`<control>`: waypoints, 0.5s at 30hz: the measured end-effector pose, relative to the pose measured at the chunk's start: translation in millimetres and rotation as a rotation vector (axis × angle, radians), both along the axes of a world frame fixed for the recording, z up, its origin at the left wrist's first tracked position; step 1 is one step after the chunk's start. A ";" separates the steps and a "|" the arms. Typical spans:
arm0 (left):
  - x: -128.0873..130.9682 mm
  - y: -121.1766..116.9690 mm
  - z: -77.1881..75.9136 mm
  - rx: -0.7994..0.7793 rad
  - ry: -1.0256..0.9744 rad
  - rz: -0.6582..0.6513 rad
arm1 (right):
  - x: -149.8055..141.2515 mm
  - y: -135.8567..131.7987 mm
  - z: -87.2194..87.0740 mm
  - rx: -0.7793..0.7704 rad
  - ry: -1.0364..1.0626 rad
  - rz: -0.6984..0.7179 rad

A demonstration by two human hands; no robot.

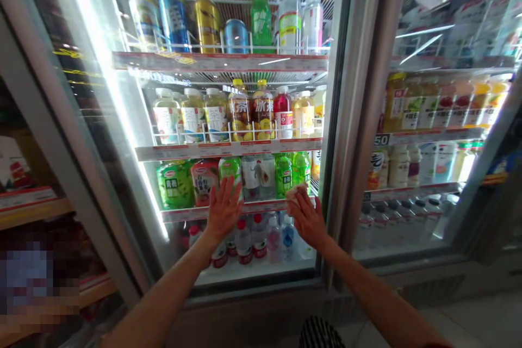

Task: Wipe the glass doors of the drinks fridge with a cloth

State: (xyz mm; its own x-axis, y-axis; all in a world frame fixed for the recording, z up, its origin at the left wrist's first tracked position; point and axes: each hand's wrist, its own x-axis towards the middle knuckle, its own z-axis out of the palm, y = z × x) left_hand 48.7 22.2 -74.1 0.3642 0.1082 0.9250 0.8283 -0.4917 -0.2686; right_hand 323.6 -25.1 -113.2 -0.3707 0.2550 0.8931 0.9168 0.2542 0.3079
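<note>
Before me is the glass door of a lit drinks fridge. My left hand lies flat toward the glass with its fingers spread, holding nothing. Under the fingers of my right hand, a pale, crumpled cloth is pressed to the door near its right side. Behind the glass, green bottles stand close to the cloth, and a green-labelled bottle shows just above my left fingers. Red-capped water bottles sit on the lowest level, partly hidden by my left forearm.
A metal door frame runs upright to my right, beside a second fridge door with bottles inside. On the left stands a wooden-edged shelf with packaged goods. Cans and bottles fill the upper shelves behind the glass.
</note>
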 end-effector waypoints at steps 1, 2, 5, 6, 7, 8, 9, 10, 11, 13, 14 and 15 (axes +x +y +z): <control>-0.3 -0.6 -1.8 -0.002 0.005 0.003 | 2.3 0.8 8.4 0.001 -0.015 0.008; -0.5 -1.0 -2.8 -0.004 0.008 0.008 | 4.8 3.3 22.9 0.026 0.003 0.006; -1.3 -1.8 -3.1 -0.012 0.007 0.026 | 7.6 15.8 72.9 0.194 0.204 -0.034; -1.8 -2.1 -3.3 -0.016 0.008 0.033 | 5.4 18.9 81.4 0.229 0.258 -0.045; -2.4 -2.4 -3.7 -0.018 0.011 0.038 | 1.6 20.4 82.8 0.235 0.270 -0.040; -3.3 -2.9 -4.4 -0.020 0.016 0.041 | -3.2 20.2 77.4 0.211 0.232 -0.018; -4.3 -3.5 -5.4 -0.022 0.024 0.042 | -8.3 18.5 67.0 0.159 0.151 0.014; -5.4 -4.1 -6.6 -0.024 0.035 0.042 | -12.9 15.9 54.4 0.098 0.052 0.051; -6.4 -4.8 -7.8 -0.026 0.044 0.043 | -16.3 13.0 43.1 0.041 -0.050 0.087; -8.0 -5.9 -10.3 -0.025 0.051 0.045 | -18.8 9.0 34.6 -0.034 -0.183 0.134; -8.4 -6.3 -11.2 -0.025 0.051 0.048 | -18.2 8.7 39.8 -0.041 -0.183 0.135; -8.5 -6.5 -12.0 -0.022 0.048 0.051 | -16.9 9.6 50.4 -0.023 -0.135 0.123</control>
State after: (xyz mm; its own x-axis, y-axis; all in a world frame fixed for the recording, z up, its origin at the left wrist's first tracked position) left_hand 40.2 15.7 -86.1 0.4020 0.1478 0.9037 0.8385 -0.4558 -0.2985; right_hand 306.7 -15.4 -62.8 -0.5162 0.2203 0.8277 0.8293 0.3700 0.4188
